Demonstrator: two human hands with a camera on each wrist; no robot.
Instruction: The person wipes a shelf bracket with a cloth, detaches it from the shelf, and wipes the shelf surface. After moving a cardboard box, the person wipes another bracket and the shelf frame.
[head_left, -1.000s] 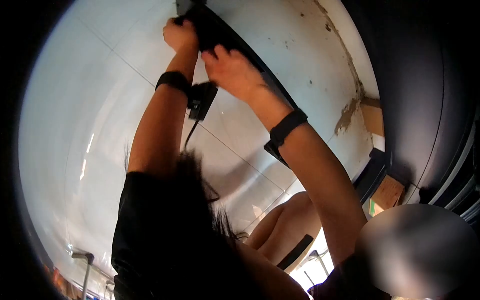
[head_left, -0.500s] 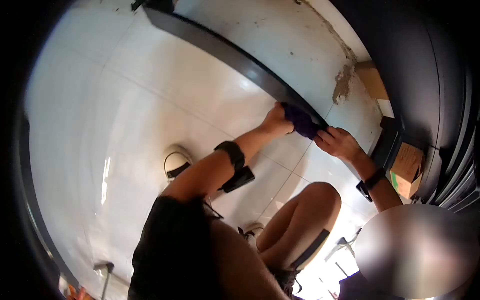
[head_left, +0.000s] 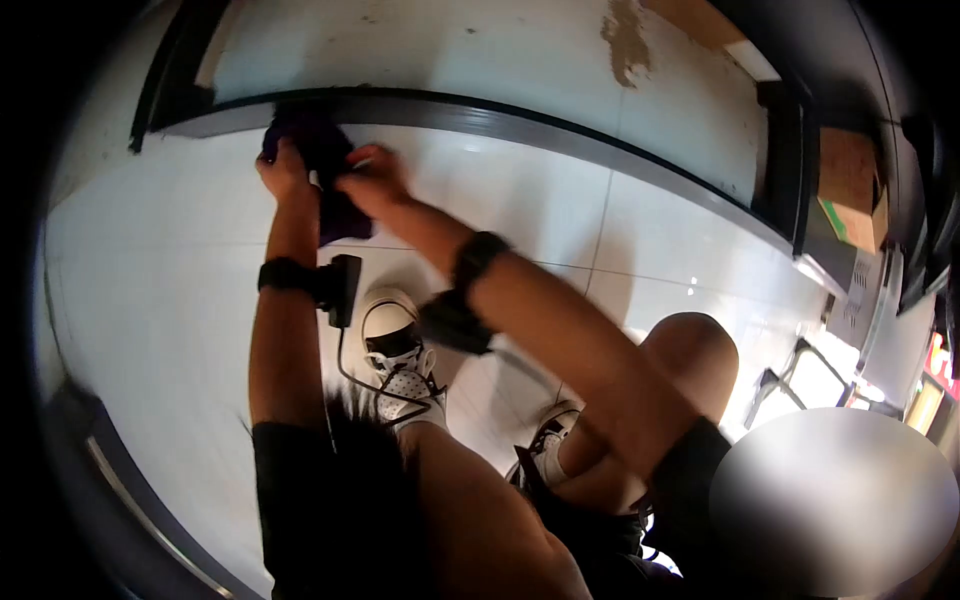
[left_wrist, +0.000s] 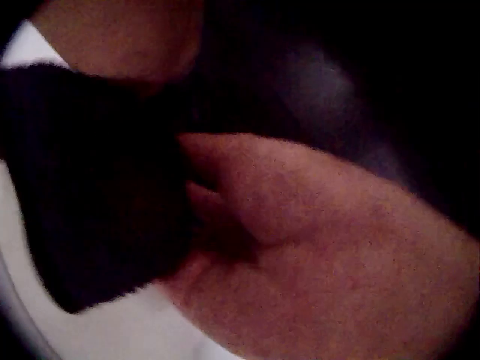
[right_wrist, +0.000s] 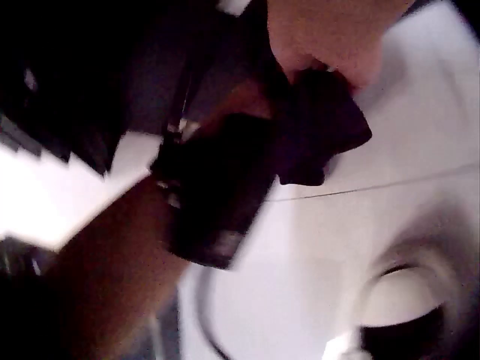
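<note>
A dark purple cloth (head_left: 345, 218) hangs bunched against a low black rail (head_left: 480, 122), near the rail's left end in the head view. My left hand (head_left: 288, 175) grips the cloth on its left side. On the other side, my right hand (head_left: 378, 185), slightly blurred, holds it with bent fingers. Up close in the left wrist view, the cloth (left_wrist: 90, 180) looks almost black and covers the fingertips of the left hand (left_wrist: 330, 225). The right wrist view has the cloth (right_wrist: 322, 131) below the right hand (right_wrist: 330, 37), its loose end hanging over the floor.
Pale floor tiles (head_left: 170, 290) spread around my shoes (head_left: 390, 325). Behind the rail lies a recessed floor strip with a brown stain (head_left: 625, 45). A cardboard box (head_left: 850, 185) stands at the right. Cables run from the black wrist devices (head_left: 345, 290).
The hands and cloth went from the rail's far left end to its right part, then back leftward. My view has turned, so the rail now lies more level across the top.
</note>
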